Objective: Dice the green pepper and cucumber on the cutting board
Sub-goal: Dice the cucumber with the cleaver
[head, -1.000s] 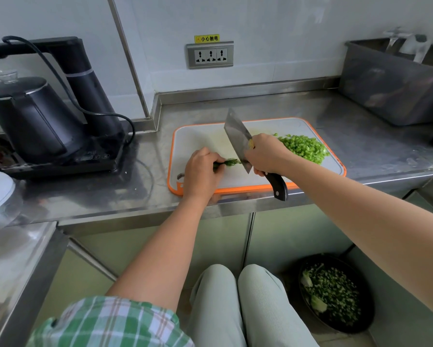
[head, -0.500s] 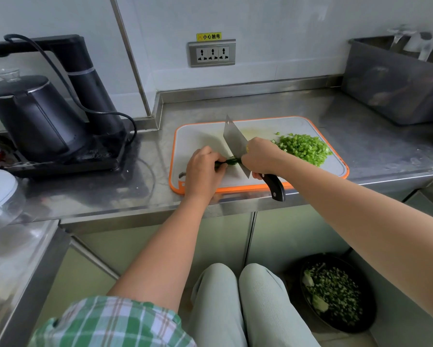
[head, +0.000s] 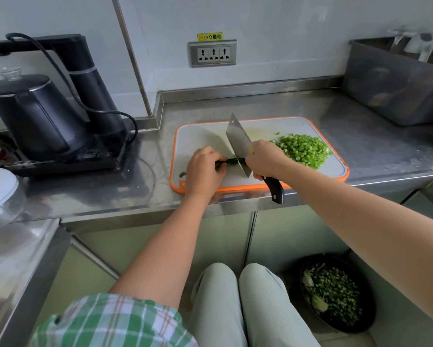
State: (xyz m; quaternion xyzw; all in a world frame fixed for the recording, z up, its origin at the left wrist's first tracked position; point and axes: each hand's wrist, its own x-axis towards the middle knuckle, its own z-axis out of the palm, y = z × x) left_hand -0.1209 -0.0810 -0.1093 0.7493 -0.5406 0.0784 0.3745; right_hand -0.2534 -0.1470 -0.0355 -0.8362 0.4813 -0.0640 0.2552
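I cut a green strip (head: 231, 161) on the board (head: 200, 136).
My left hand (head: 204, 171) pinches the strip; my right hand (head: 265, 159) grips the knife (head: 238, 144).

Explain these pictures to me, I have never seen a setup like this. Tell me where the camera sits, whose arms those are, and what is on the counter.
There is no machine here. A person wears one wide-angle camera on the head, looking forward and down, so every picture shows their own arms from above. The left hand pinches a dark green vegetable strip lying on the cutting board. The right hand grips a cleaver by its black handle, with the blade at the strip. A pile of diced green pieces lies on the right part of the board. The board rests on a steel counter, and a black kettle stands at the left.
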